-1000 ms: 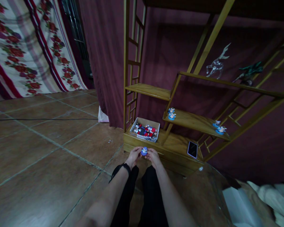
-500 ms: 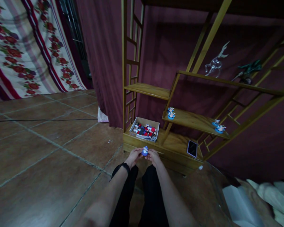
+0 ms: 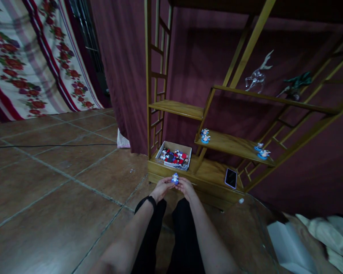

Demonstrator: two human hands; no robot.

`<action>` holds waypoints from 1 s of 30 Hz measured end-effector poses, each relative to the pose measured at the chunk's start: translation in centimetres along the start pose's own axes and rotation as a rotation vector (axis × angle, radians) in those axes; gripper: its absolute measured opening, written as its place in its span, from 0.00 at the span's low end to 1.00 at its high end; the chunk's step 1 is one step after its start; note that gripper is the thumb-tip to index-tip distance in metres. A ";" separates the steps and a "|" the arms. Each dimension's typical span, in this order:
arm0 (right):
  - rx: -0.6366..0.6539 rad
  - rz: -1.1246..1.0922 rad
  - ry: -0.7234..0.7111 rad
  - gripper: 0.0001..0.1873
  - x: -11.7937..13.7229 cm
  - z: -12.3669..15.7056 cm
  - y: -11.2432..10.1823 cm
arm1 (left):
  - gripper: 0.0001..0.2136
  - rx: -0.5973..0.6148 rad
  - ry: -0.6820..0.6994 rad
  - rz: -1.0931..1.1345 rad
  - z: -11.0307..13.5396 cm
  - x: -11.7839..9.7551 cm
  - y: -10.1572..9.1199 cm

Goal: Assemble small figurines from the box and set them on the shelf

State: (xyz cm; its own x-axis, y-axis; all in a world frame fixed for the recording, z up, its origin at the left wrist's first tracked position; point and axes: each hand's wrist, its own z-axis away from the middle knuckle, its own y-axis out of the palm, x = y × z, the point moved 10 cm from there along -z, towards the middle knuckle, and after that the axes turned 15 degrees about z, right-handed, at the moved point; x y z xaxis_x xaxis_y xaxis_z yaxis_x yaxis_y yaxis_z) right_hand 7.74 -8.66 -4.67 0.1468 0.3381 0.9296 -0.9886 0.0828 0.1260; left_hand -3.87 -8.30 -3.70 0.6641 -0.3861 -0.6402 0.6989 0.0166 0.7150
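Between my two hands is a small figurine (image 3: 175,178) in purple and white, held upright just in front of the shelf's bottom drawer. My left hand (image 3: 162,188) is closed on its left side, and my right hand (image 3: 185,186) grips it from the right with the fingertips. Behind them, an open cardboard box (image 3: 173,164) full of red, white and dark figurines stands on the low cabinet top. More figurines (image 3: 205,138) with blue bases are at the left end of the middle shelf, and others (image 3: 263,153) are at its right end.
A wooden display shelf (image 3: 234,146) stands against a dark red curtain. A tablet or phone (image 3: 231,178) lies on its base. Higher up are a clear deer ornament (image 3: 256,79) and a green ornament (image 3: 298,84). A white box (image 3: 291,243) sits on the floor at the right.
The figurine has been raised slightly and turned a little between my fingers. Both hands keep hold of it. The view has shifted slightly.
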 end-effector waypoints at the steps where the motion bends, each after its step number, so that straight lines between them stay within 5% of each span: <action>1: 0.021 0.004 0.002 0.13 0.1 0.1 0.2 | 0.15 -0.008 0.019 0.001 0.0 -0.2 -0.1; 9: 0.077 0.070 -0.045 0.21 0.5 0.6 0.9 | 0.17 -0.012 0.061 -0.048 0.0 -0.4 -0.4; 30: -0.049 0.072 -0.069 0.10 0.3 0.1 0.0 | 0.18 -0.083 0.081 -0.033 -0.8 -0.2 -1.4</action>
State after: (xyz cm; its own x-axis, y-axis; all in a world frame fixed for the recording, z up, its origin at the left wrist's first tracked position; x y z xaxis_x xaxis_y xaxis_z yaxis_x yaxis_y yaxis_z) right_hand 7.76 -8.64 -4.38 0.0712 0.2798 0.9574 -0.9933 0.1072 0.0425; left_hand -4.74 -7.47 -4.81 0.6575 -0.3123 -0.6857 0.7380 0.0833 0.6697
